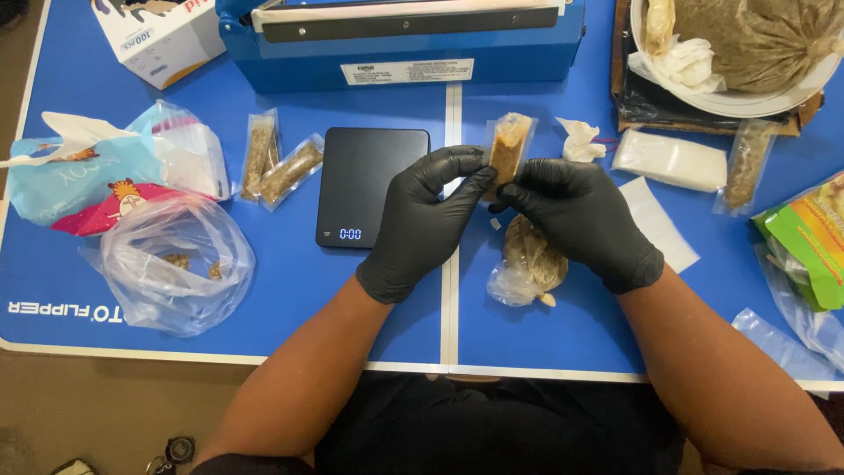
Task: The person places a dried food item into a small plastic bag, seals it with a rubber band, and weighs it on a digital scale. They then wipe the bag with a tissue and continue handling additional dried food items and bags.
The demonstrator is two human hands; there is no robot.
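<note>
A small clear pouch (509, 147) of brown filling stands upright at frame centre — left hand (422, 224) and right hand (585, 220), black-gloved, pinch it with closed fingertips.

The lower part of the small clear packet (509, 145) was hidden behind the fingertips of the left hand (422, 224) and right hand (585, 220), so its bottom seam could not be seen. Just below the right fingers, the clear bag of brown filling (527, 264) was partly covered by that palm. Well beyond the fingers, the blue sealing machine (400, 40) and white bowl (738, 101) were cut off by the top edge. The green packages (813, 242), far right of the fingers, ran off the frame.
</note>
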